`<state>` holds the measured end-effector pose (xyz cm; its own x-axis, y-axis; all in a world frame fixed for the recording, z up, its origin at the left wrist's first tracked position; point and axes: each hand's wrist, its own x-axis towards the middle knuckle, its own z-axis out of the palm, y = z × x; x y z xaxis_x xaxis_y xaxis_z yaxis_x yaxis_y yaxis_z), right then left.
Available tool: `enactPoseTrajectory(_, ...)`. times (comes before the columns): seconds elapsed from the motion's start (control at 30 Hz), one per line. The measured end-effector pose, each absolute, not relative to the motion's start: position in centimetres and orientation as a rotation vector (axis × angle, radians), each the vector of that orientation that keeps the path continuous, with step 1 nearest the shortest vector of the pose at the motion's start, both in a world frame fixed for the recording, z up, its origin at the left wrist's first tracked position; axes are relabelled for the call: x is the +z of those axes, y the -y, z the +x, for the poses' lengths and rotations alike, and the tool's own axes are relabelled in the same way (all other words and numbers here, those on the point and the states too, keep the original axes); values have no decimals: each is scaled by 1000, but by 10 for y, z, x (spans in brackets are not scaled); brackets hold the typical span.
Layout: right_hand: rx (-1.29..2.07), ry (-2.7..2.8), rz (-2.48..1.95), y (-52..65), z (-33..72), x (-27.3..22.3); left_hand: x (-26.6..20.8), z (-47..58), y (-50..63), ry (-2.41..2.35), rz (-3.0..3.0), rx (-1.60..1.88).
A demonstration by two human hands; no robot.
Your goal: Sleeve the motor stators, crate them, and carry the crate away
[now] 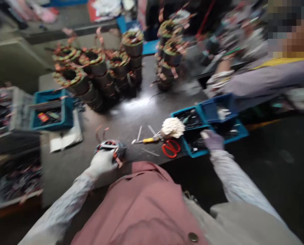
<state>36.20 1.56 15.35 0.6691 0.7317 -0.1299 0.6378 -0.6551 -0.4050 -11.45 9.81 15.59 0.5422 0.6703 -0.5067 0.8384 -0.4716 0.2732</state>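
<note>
My left hand, in a white glove, grips a motor stator near the table's front edge. Copper wire leads stick up and out of this stator. Over the front compartment of a blue divided bin on the right is my gloved right hand. Small dark parts lie in that compartment. The right fingers are blurred, so what they hold, if anything, does not show. Between the hands lie red-handled scissors, a yellow-handled tool and a bundle of white strips or ties.
Stacked stators with copper leads stand along the back of the table. A blue crate sits at the left on white paper. From the right reaches a co-worker's sleeved arm, close behind the divided bin.
</note>
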Motion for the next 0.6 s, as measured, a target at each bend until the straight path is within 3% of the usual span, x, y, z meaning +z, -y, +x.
enactPoseTrajectory(0.1,478,798,-2388,-9,311,159,153,-114,-99,-1213,2229,-528)
enactPoseTrajectory(0.23,1245,550,-1970,0,182,140,149,-116,-100,-1245,2218,-583)
enactPoseTrajectory(0.33,1478,387,-1819,-13,101,105,150,-115,-99,-1242,2231,-592)
enactPoseTrajectory(0.6,1530,332,-1790,-46,60,50,145,-116,-101,-1211,2229,-557)
